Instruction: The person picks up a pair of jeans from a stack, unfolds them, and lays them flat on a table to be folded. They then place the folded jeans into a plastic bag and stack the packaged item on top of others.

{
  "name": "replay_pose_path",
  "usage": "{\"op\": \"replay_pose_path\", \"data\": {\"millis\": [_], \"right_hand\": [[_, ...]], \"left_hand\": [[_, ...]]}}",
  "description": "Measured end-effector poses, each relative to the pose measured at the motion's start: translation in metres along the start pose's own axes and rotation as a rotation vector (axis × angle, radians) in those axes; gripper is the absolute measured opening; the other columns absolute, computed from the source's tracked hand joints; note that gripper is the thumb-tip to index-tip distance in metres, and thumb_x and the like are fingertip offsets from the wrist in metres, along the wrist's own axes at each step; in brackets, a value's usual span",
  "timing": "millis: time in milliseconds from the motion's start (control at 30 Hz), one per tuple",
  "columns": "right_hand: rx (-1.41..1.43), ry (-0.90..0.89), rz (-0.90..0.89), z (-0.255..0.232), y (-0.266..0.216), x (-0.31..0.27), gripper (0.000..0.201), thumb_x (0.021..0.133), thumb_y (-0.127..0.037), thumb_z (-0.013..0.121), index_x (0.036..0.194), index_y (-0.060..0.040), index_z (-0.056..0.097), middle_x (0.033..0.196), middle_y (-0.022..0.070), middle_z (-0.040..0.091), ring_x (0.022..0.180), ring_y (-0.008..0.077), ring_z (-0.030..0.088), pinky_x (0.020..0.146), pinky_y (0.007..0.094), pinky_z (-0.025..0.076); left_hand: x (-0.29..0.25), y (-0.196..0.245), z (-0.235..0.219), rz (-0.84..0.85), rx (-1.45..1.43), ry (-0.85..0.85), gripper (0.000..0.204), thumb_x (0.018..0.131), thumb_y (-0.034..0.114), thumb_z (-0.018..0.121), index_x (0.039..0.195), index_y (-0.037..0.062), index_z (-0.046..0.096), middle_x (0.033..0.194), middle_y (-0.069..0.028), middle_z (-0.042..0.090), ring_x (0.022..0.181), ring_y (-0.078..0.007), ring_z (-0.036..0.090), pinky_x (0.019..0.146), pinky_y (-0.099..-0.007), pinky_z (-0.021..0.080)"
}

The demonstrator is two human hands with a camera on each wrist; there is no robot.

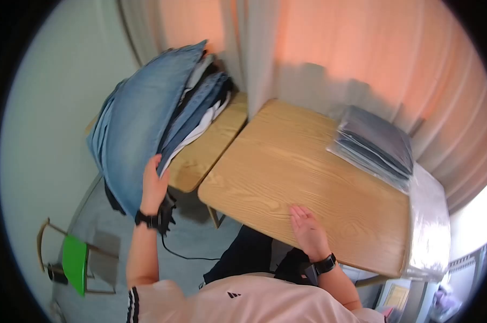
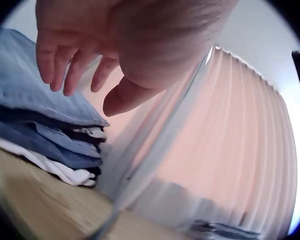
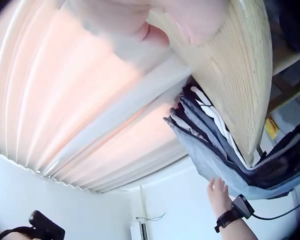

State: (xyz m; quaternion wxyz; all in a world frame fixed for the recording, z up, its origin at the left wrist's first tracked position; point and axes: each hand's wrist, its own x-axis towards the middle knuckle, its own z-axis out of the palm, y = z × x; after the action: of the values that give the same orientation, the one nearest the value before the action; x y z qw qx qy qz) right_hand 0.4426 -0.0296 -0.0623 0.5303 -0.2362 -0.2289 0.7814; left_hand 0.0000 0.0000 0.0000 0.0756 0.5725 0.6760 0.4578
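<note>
A tall pile of folded jeans and other garments [image 1: 141, 107], light blue denim on top, lies on the left table. My left hand [image 1: 154, 185] is at the pile's near edge, and in the left wrist view the hand [image 2: 125, 45] hangs with relaxed, spread fingers before the denim stack [image 2: 45, 100]; contact is unclear. My right hand [image 1: 310, 231] lies at the near edge of the right wooden table [image 1: 286, 161], fingers straight, holding nothing. In the right wrist view the right hand [image 3: 155, 15] is blurred over the wood.
Folded dark garments in clear plastic bags [image 1: 375, 142] lie at the right table's back right, beside a clear plastic sheet [image 1: 429, 220]. A green chair [image 1: 75, 264] stands at lower left. Curtains [image 1: 362, 54] hang behind the tables. A black cable [image 1: 187, 257] hangs below my left wrist.
</note>
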Motion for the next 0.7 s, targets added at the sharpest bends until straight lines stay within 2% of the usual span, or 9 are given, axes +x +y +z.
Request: {"op": "replay_pose_path", "data": {"millis": [67, 100, 167, 267, 300, 367, 500, 633, 700], "right_hand": [[0.051, 0.059, -0.04, -0.007, -0.02, -0.009, 0.05, 0.087, -0.002, 0.045, 0.134, 0.0065, 0.029, 0.144, 0.0214, 0.028, 0.136, 0.0309, 0.026, 0.112, 0.0359, 0.024], [0.059, 0.039, -0.013, 0.012, 0.011, 0.0, 0.05, 0.087, -0.002, 0.045, 0.134, 0.0065, 0.029, 0.144, 0.0214, 0.028, 0.136, 0.0309, 0.026, 0.112, 0.0359, 0.024], [0.085, 0.016, -0.088, 0.009, 0.01, 0.0, 0.05, 0.088, -0.006, 0.047, 0.133, 0.0071, 0.029, 0.143, 0.0222, 0.03, 0.134, 0.0305, 0.03, 0.111, 0.036, 0.026], [0.129, 0.028, -0.054, 0.001, 0.012, 0.003, 0.048, 0.09, -0.011, 0.05, 0.132, 0.0059, 0.032, 0.142, 0.0219, 0.032, 0.133, 0.0304, 0.032, 0.11, 0.0364, 0.027], [0.131, 0.014, -0.071, 0.002, 0.009, 0.008, 0.048, 0.09, -0.011, 0.05, 0.132, 0.0059, 0.032, 0.142, 0.0219, 0.032, 0.133, 0.0304, 0.032, 0.11, 0.0364, 0.027], [0.106, -0.051, 0.044, 0.0, 0.005, 0.002, 0.043, 0.094, -0.012, 0.045, 0.132, 0.0042, 0.035, 0.141, 0.0211, 0.035, 0.132, 0.0299, 0.035, 0.108, 0.0367, 0.032], [0.083, -0.064, 0.103, 0.001, 0.001, 0.004, 0.042, 0.093, -0.013, 0.046, 0.13, 0.0029, 0.037, 0.14, 0.02, 0.037, 0.132, 0.0297, 0.035, 0.108, 0.0371, 0.032], [0.064, -0.064, 0.093, 0.004, -0.001, 0.003, 0.042, 0.092, -0.013, 0.048, 0.129, 0.0033, 0.038, 0.138, 0.0195, 0.039, 0.131, 0.0298, 0.036, 0.107, 0.0373, 0.033], [0.094, -0.074, 0.096, 0.003, 0.0, 0.003, 0.042, 0.092, -0.013, 0.048, 0.13, 0.0037, 0.037, 0.139, 0.0195, 0.038, 0.131, 0.03, 0.036, 0.108, 0.0374, 0.032]], "left_hand": [[0.004, -0.013, 0.008, 0.147, 0.446, 0.212, 0.049, 0.076, 0.015, 0.069, 0.118, -0.0007, 0.048, 0.114, -0.0216, 0.055, 0.107, -0.0366, 0.052, 0.087, -0.0473, 0.043], [0.024, -0.042, -0.021, 0.131, 0.474, 0.226, 0.049, 0.076, 0.015, 0.069, 0.118, -0.0007, 0.048, 0.114, -0.0216, 0.055, 0.107, -0.0366, 0.052, 0.087, -0.0473, 0.043], [0.036, -0.058, -0.015, 0.097, 0.694, 0.306, 0.045, 0.077, 0.019, 0.069, 0.113, 0.0, 0.05, 0.107, -0.019, 0.055, 0.101, -0.0367, 0.052, 0.081, -0.046, 0.047], [0.056, -0.063, -0.006, 0.06, 0.834, 0.34, 0.041, 0.078, 0.025, 0.068, 0.106, 0.0013, 0.051, 0.101, -0.0158, 0.054, 0.097, -0.0339, 0.054, 0.075, -0.0423, 0.051], [0.067, -0.056, -0.003, 0.075, 0.828, 0.357, 0.041, 0.078, 0.025, 0.068, 0.106, 0.0013, 0.051, 0.101, -0.0158, 0.054, 0.097, -0.0339, 0.054, 0.075, -0.0423, 0.051], [0.071, -0.05, 0.005, -0.052, 0.931, 0.326, 0.038, 0.079, 0.03, 0.067, 0.1, 0.003, 0.051, 0.096, -0.0132, 0.051, 0.093, -0.0307, 0.054, 0.067, -0.0384, 0.054], [0.082, -0.06, 0.006, 0.067, 1.003, 0.357, 0.025, 0.082, 0.026, 0.062, 0.093, 0.0062, 0.053, 0.089, -0.0097, 0.053, 0.084, -0.0304, 0.057, 0.063, -0.0367, 0.054], [0.098, -0.087, -0.007, 0.042, 1.076, 0.282, 0.014, 0.087, 0.019, 0.054, 0.092, 0.007, 0.053, 0.084, -0.0114, 0.057, 0.078, -0.0324, 0.06, 0.064, -0.0398, 0.053], [0.102, -0.093, -0.017, -0.036, 0.782, 0.293, 0.014, 0.091, 0.015, 0.045, 0.092, 0.0036, 0.054, 0.086, -0.0169, 0.06, 0.078, -0.0378, 0.06, 0.067, -0.0464, 0.05]]}}
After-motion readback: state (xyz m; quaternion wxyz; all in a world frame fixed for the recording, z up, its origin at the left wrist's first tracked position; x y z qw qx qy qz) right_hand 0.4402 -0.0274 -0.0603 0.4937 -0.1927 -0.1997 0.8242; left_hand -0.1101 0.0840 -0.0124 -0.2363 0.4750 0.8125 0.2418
